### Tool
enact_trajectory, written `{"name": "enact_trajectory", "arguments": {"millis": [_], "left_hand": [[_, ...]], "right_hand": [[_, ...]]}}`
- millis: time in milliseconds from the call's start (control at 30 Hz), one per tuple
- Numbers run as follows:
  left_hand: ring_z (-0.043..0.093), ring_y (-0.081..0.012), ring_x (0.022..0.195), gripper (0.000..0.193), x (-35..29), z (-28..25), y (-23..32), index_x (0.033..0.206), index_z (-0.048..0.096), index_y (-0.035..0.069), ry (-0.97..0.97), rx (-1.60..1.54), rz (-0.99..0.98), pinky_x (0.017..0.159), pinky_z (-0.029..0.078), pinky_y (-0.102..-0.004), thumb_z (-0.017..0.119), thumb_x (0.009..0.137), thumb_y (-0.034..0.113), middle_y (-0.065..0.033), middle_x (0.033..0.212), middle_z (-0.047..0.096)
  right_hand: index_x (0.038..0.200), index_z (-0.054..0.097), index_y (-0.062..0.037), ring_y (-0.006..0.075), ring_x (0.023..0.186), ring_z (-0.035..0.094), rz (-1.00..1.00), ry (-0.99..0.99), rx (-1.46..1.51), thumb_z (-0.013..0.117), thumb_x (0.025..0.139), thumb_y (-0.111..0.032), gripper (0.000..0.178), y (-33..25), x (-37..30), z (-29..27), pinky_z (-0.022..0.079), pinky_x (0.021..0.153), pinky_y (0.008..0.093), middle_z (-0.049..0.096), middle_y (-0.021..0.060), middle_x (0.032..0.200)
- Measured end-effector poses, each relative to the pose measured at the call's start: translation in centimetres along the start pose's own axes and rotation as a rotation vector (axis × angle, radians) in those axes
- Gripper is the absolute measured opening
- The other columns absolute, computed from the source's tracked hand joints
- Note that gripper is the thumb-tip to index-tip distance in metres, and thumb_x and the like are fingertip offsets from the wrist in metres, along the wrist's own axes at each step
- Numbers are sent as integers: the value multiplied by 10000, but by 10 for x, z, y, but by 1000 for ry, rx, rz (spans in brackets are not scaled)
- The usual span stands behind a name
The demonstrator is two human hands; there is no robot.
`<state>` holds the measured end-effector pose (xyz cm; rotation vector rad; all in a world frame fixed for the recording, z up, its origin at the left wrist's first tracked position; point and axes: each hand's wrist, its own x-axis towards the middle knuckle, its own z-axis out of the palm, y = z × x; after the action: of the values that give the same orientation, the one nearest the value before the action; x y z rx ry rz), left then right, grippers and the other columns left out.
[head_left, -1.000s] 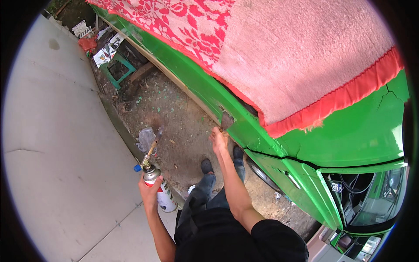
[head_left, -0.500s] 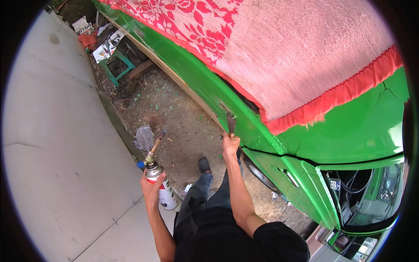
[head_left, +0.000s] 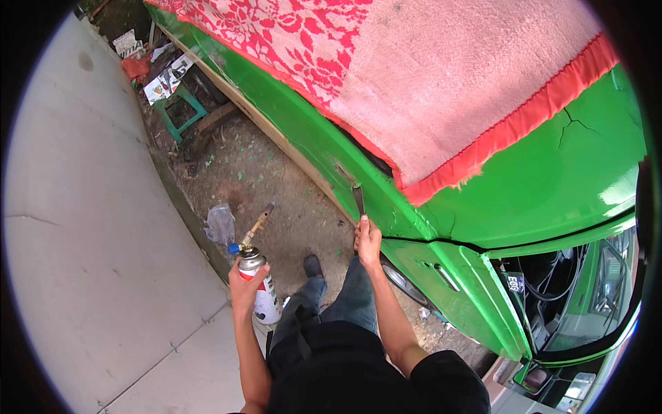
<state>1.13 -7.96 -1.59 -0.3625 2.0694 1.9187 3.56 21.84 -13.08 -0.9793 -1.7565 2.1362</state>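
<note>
My left hand (head_left: 249, 284) is wrapped round the upper part of a gas torch's can (head_left: 269, 303), a white-and-red cylinder. From its top, past a blue knob, the brass-coloured torch nozzle (head_left: 259, 222) slants up and right toward the vehicle. No flame can be made out. In my right hand (head_left: 369, 240) is a putty knife (head_left: 359, 199), gripped by its handle. Its blade points away from me, tilted, with the tip at the side of the green vehicle (head_left: 393, 200). Just beyond the tip, a scraped patch (head_left: 341, 171) shows in the paint; whether the blade touches is unclear.
A pink-and-red blanket (head_left: 441, 90) covers the vehicle's roof. A pale wall (head_left: 103, 193) runs along my left. On the dirt ground lie a plastic bag (head_left: 220, 224) and green paint flakes. Farther off stands a green stool (head_left: 181, 114) with things on it.
The putty knife has turned so its blade looks narrower, and my right hand has rolled with it. The torch sits slightly higher and farther right. The whole view has shifted a little.
</note>
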Motion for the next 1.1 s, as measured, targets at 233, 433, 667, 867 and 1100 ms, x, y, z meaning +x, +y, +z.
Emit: {"name": "enact_trajectory", "arguments": {"millis": [233,433,667,867,1100], "left_hand": [[616,-110,736,360,8,0,13,1045,615,9,15,26,29,691,499,-279,820,789,158,-42,868,675],[610,-109,729,358,7,-4,9,1043,613,2,23,56,33,678,496,-277,820,795,157,-44,856,668],[619,-108,720,363,1,8,10,1046,613,1,-29,-37,6,673,502,-276,829,785,132,-42,854,672],[621,-105,717,366,2,7,-3,1031,614,-3,-35,-24,25,672,503,-277,837,780,142,-48,863,678],[621,-104,737,358,6,6,-3,1032,622,-4,-12,-19,23,690,501,-278,834,786,148,-50,871,681]], "right_hand": [[796,492,-39,90,493,387,-362,194,-375,462,1058,-335,396,26,13,13,331,456,289,432,-17,590],[1010,606,72,441,768,596,-352,124,-583,518,1011,-194,280,-38,6,28,464,732,486,617,260,825],[1001,638,70,427,729,603,-258,91,-645,518,1017,-243,336,-49,0,22,464,704,488,613,281,787],[931,625,70,403,647,605,-333,152,-645,511,1020,-240,342,-54,-12,16,448,642,491,585,249,675],[911,627,72,391,613,590,-172,153,-585,514,1020,-241,350,-43,-14,15,444,627,485,576,242,658]]}}
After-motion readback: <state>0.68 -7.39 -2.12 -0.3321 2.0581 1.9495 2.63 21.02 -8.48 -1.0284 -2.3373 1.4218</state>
